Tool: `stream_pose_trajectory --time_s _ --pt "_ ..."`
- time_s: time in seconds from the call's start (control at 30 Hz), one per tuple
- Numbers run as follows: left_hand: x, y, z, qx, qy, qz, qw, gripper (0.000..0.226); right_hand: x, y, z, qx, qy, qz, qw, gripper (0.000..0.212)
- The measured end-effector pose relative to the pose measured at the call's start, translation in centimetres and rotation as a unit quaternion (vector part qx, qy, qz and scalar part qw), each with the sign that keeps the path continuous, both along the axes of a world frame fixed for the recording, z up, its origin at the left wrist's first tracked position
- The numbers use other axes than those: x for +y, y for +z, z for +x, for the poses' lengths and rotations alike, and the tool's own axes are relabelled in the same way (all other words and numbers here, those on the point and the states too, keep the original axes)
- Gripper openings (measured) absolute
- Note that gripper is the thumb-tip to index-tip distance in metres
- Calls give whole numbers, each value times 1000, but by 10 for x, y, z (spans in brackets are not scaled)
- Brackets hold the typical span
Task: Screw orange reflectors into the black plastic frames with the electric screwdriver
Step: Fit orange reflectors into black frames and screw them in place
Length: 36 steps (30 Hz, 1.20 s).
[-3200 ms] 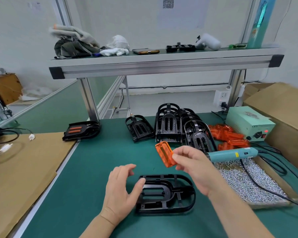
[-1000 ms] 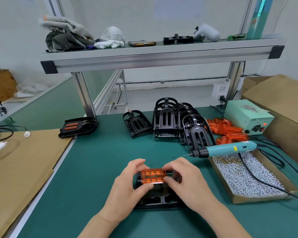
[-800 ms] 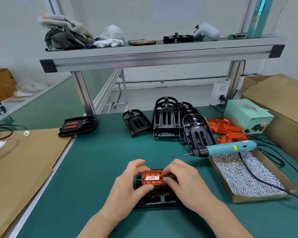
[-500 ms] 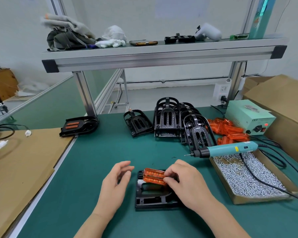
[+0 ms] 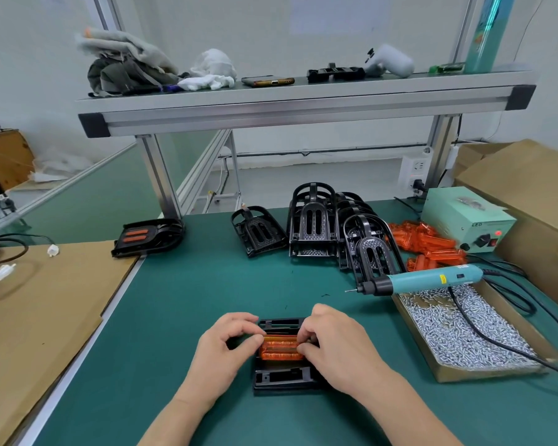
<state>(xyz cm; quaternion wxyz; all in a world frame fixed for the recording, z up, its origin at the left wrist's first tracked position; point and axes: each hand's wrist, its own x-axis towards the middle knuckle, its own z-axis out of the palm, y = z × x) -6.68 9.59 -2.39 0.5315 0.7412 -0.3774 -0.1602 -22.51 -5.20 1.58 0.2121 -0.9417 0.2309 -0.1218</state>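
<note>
While both hands, the left hand (image 5: 226,352) and right hand (image 5: 335,346), pinch the orange reflector (image 5: 280,347) into the black frame (image 5: 282,378), no screw is driven yet. The electric screwdriver (image 5: 429,280) lies untouched by the worktop's right edge, with many frames left.

A: Single head-worn view, wide-angle, looking forward and down across the green bench (image 5: 190,300).
B: Close in, too: both forearms rise from the bottom edge, left hand (image 5: 223,355) and right hand (image 5: 339,352) meeting at the orange reflector (image 5: 281,347), low centre.
A: Further up, it faces the shelf (image 5: 303,103) over the bench and the back wall (image 5: 255,27) beyond.
</note>
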Motion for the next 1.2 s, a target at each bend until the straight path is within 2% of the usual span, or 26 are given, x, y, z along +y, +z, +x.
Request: stream_pose_trajectory --time_s 0.27,0.53,0.63,0.8,0.9,1.0,1.1,1.2 --pt "-2 -1 -2 -83 -30 59 994 21 1 6 2 50 -6 -12 999 7" --pt "-5 1 -2 -74 -50 76 993 24 6 14 6 85 4 -43 995 11" --pt "-4 1 -2 -76 -51 74 993 24 5 14 5 83 2 -23 996 10" --pt "-2 1 -3 -83 -41 72 993 21 -5 16 -12 -29 -48 48 997 9" --pt "-1 0 -3 -89 -42 72 993 22 -27 20 -35 -101 -123 30 987 10" --pt "-1 1 -5 -92 -46 63 993 24 -54 25 -59 -119 -210 -3 970 10" --pt "0 2 -6 -84 -49 56 994 22 -81 19 -79 -58 -274 -11 960 14" --pt "0 6 -9 -73 -55 35 995 12 -93 11 -88 88 -282 -3 955 30"
